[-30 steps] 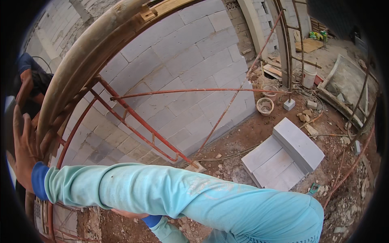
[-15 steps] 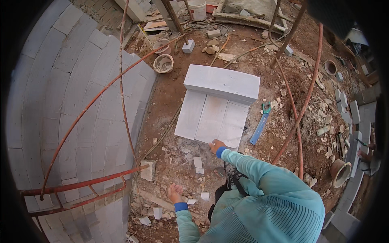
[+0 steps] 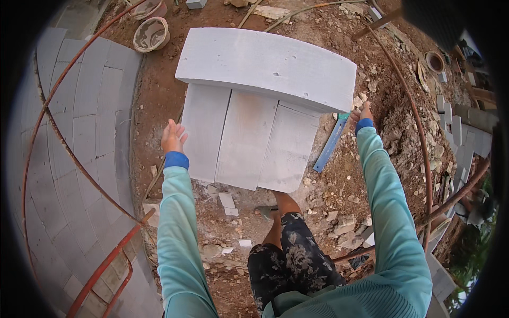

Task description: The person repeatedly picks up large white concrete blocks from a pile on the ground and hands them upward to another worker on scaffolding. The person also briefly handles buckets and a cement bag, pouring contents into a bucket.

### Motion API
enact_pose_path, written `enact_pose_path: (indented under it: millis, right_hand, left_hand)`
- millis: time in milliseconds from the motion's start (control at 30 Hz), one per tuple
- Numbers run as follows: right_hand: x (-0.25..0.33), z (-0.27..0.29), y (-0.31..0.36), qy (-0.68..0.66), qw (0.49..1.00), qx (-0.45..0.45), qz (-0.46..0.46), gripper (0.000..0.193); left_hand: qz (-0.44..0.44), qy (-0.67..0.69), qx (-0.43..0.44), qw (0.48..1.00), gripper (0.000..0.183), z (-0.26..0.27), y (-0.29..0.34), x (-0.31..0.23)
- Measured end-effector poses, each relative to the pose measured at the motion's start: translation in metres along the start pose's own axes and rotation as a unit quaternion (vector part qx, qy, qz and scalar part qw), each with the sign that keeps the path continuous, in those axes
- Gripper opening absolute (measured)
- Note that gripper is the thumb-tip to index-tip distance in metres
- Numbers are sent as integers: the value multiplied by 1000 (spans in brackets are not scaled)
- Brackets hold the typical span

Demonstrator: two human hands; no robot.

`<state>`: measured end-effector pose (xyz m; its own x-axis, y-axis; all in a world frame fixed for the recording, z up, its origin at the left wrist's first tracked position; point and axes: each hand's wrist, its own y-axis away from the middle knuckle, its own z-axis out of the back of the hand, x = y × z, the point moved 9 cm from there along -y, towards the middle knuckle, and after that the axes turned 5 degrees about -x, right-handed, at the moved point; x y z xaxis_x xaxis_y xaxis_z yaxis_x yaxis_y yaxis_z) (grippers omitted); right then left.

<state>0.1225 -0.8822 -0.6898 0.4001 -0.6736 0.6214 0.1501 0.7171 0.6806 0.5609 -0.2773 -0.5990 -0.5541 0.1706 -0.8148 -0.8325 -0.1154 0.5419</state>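
Observation:
A long white lightweight concrete block (image 3: 265, 66) lies crosswise over the far end of several similar blocks (image 3: 246, 140) set side by side. My left hand (image 3: 173, 137) is beside the left edge of the lower blocks, its fingers apart and nothing in it. At the right end of the top block, just past its near corner, is my right hand (image 3: 362, 113). Its fingers point up and look parted; whether they touch the block I cannot tell. A handsaw (image 3: 331, 144) with a blue blade lies on the dirt to the right, its green handle partly hidden.
A grey block wall (image 3: 85, 127) rises on the left, with red metal bars (image 3: 108, 259) in front. Mortar-stained buckets (image 3: 151, 35) stand at the far left. Rubble (image 3: 342, 225) and small block offcuts (image 3: 227, 200) litter the ground. Another reddish pole (image 3: 416, 122) crosses on the right.
Both arms have stretched forward. My right hand has left the near edge of the lower blocks for the top block's right end; my left hand has risen beside the stack. The view has moved closer.

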Motion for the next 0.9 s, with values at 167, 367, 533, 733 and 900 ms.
enact_pose_path:
  millis: [167, 367, 533, 733, 900]
  right_hand:
    - [48, -65, -45, -96, 985, 101, 97, 73]
    - [23, -82, -77, -112, 976, 175, 71, 67]
    - [17, -77, -83, -120, 974, 179, 74, 65]
    - [12, -68, -78, -145, 965, 206, 78, 61]
    - [-56, -27, -16, -168, 957, 230, 62, 52]
  left_hand:
    - [-130, -50, -16, 990, 94, -99, -61, -69]
    - [-142, -78, 25, 987, 97, -133, -108, -47]
    - [-101, 15, 40, 994, 94, -147, -111, -32]
    - [-55, 76, -14, 996, 79, -136, -80, -17]
    - [-1, 238, -5, 971, 84, -92, -37, 20]
